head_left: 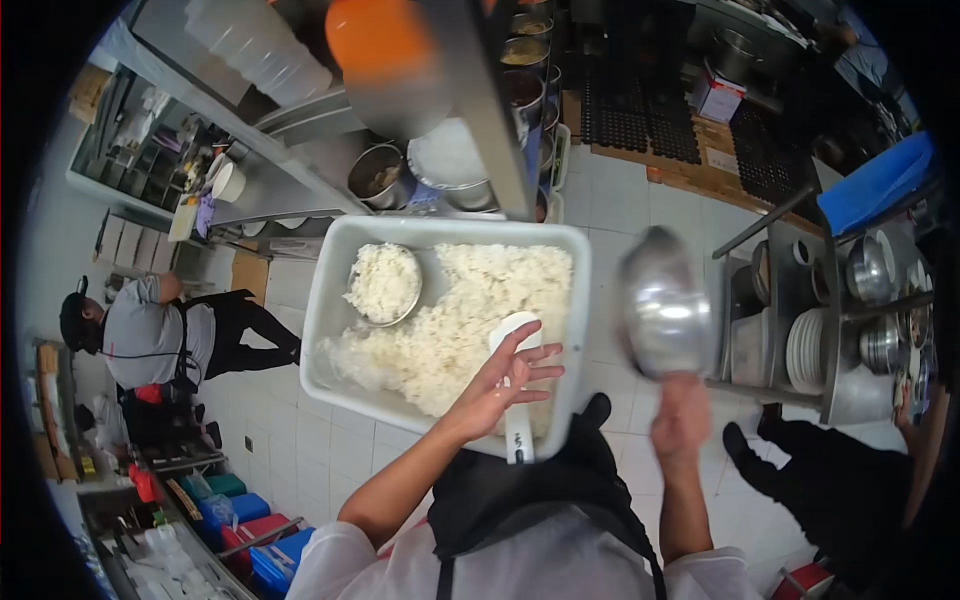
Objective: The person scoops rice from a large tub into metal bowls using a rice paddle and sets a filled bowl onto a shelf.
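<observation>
My left hand (505, 382) hovers with fingers spread over a white rice paddle (518, 432), whose blade points into the rice. Whether the fingers touch the paddle I cannot tell. Cooked white rice (490, 290) fills much of a white plastic tub (312, 345) in front of me. Inside the tub's far left corner stands a metal bowl heaped with rice (385, 283). Off the tub's right side, my right hand (682, 415) grips the rim of a shiny metal bowl (665, 305). Both that hand and its bowl are blurred by motion.
A metal shelf frame (485, 110) rises just behind the tub, with pots of food (382, 175) beside it. On the right, a rack holds stacked plates (806, 350) and metal bowls. One person (165, 330) stands at left; another person's dark-clothed legs (840, 480) show at right.
</observation>
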A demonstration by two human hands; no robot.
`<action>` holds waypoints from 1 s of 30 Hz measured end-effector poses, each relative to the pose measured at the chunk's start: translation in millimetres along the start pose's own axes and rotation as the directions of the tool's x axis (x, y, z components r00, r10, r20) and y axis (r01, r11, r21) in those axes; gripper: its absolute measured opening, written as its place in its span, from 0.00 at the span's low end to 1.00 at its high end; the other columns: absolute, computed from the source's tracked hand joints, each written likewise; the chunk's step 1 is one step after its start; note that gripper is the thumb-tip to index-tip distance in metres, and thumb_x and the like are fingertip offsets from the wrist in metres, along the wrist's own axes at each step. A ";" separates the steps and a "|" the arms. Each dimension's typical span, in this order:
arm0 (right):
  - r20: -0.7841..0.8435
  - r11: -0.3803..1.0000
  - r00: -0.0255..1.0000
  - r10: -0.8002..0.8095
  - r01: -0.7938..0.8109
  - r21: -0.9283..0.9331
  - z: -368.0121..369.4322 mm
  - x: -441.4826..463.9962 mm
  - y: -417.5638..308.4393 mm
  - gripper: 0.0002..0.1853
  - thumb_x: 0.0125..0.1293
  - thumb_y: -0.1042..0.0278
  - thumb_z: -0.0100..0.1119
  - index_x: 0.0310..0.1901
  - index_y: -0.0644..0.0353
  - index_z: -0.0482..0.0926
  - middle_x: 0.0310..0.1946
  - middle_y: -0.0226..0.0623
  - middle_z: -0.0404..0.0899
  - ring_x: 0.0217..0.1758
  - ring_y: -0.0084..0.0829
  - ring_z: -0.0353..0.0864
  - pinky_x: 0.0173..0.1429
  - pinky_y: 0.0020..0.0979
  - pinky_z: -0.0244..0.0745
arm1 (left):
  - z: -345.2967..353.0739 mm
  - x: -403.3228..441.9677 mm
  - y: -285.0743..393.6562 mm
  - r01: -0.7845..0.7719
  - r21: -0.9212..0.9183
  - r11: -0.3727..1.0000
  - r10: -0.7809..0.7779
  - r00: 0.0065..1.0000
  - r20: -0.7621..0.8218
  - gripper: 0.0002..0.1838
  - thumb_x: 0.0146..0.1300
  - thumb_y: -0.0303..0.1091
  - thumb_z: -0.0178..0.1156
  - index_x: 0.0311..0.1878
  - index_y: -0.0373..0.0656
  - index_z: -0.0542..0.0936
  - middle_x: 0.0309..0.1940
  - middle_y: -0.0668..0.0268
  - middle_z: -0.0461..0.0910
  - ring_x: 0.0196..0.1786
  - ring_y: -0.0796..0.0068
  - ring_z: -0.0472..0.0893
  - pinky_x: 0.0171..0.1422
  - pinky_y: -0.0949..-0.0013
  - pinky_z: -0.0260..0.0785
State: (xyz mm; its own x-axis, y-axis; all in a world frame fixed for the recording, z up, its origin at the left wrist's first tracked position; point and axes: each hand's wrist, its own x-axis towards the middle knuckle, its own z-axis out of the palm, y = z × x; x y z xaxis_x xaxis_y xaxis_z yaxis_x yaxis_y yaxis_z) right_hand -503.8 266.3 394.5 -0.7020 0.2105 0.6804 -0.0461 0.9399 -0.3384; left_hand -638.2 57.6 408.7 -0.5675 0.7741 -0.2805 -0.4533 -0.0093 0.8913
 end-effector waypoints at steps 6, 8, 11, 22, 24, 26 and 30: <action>0.353 0.941 0.918 -0.178 0.055 0.334 95.4 -7.1 -150.1 0.15 0.46 0.72 0.56 0.38 0.65 0.75 0.39 0.39 0.75 0.41 0.36 0.74 0.43 0.34 0.70 | -112.1 -59.8 0.5 0.275 -0.117 0.954 -0.296 0.923 -0.247 0.32 0.58 0.36 0.55 0.62 0.41 0.51 0.51 0.56 0.65 0.52 0.65 0.70 0.47 0.60 0.71; 0.456 0.966 0.872 -0.178 0.067 0.249 109.3 8.9 -184.4 0.22 0.50 0.67 0.59 0.47 0.66 0.71 0.47 0.45 0.69 0.48 0.39 0.70 0.48 0.37 0.68 | -146.8 -76.1 -0.1 0.306 -0.273 0.912 -0.384 0.871 -0.306 0.26 0.53 0.25 0.50 0.56 0.37 0.59 0.46 0.61 0.69 0.45 0.70 0.73 0.46 0.64 0.71; 0.374 0.907 0.859 0.349 -0.411 0.097 111.1 3.5 -210.0 0.33 0.50 0.62 0.63 0.55 0.67 0.62 0.50 0.51 0.64 0.51 0.46 0.67 0.50 0.40 0.66 | -188.9 -94.0 -3.5 0.109 -0.333 0.937 -0.259 0.854 -0.451 0.22 0.45 0.20 0.46 0.49 0.38 0.65 0.35 0.63 0.72 0.36 0.73 0.73 0.39 0.68 0.69; 0.608 0.720 0.468 0.642 -0.641 -0.267 114.2 -27.4 -153.5 0.27 0.49 0.75 0.59 0.51 0.71 0.61 0.27 0.57 0.74 0.34 0.53 0.75 0.41 0.43 0.70 | -259.2 -125.1 -5.6 -0.015 -0.234 0.972 -0.132 0.790 -0.599 0.15 0.49 0.21 0.46 0.43 0.40 0.66 0.27 0.70 0.67 0.28 0.82 0.66 0.31 0.75 0.61; 0.559 0.880 0.687 0.465 -0.428 -0.206 103.6 -22.0 -127.8 0.23 0.50 0.73 0.58 0.47 0.69 0.63 0.25 0.55 0.74 0.31 0.54 0.75 0.37 0.44 0.71 | -253.8 -133.8 -6.3 -0.068 -0.259 0.963 -0.113 0.774 -0.623 0.17 0.49 0.20 0.46 0.46 0.39 0.65 0.28 0.70 0.67 0.29 0.81 0.66 0.32 0.75 0.62; 0.605 0.888 0.650 0.460 -0.342 -0.307 103.1 1.3 -106.8 0.22 0.50 0.74 0.57 0.47 0.67 0.64 0.25 0.53 0.75 0.30 0.52 0.76 0.36 0.44 0.71 | -246.7 -139.7 -10.0 -0.119 -0.287 0.951 -0.103 0.750 -0.654 0.18 0.49 0.20 0.46 0.46 0.40 0.65 0.28 0.70 0.67 0.29 0.81 0.67 0.33 0.74 0.63; 0.714 0.855 0.581 0.391 0.058 -0.515 112.3 71.8 -98.4 0.17 0.53 0.75 0.49 0.47 0.63 0.65 0.27 0.46 0.77 0.31 0.44 0.78 0.34 0.40 0.73 | -237.9 -153.1 -14.5 -0.172 -0.297 0.939 -0.083 0.725 -0.684 0.18 0.48 0.20 0.46 0.46 0.40 0.65 0.29 0.70 0.67 0.30 0.80 0.68 0.37 0.73 0.66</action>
State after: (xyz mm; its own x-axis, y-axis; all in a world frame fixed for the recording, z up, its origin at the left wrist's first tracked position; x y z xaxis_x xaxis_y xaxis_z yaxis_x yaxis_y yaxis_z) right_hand -629.5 158.7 403.7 -0.9333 0.2976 -0.2010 0.2861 0.9545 0.0847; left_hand -708.2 -211.3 354.0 -0.8438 0.1293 -0.5209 -0.5320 -0.3301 0.7798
